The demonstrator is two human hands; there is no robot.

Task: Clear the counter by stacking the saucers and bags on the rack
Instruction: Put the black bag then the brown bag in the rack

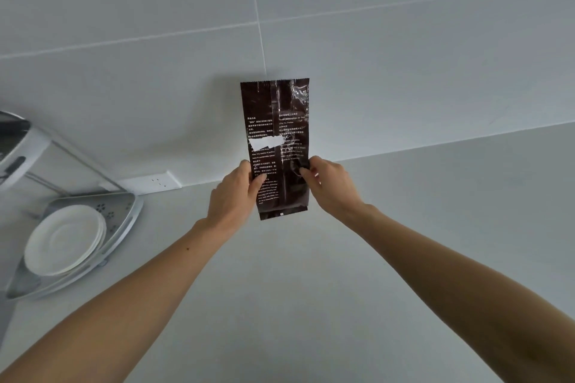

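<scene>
A dark brown coffee bag (277, 121) with white print and a torn white label stands upright in front of the tiled wall, held above the counter. My left hand (235, 192) grips its lower left edge and my right hand (329, 183) pinches its lower right edge. At the far left, a stack of white saucers (65, 239) rests on the lower shelf of a grey corner rack (127, 224).
A white wall socket (155, 181) sits low on the wall beside the rack. The rack's upper shelf (18, 146) juts in at the left edge. The pale counter (435, 227) spreads out below and to the right of the bag.
</scene>
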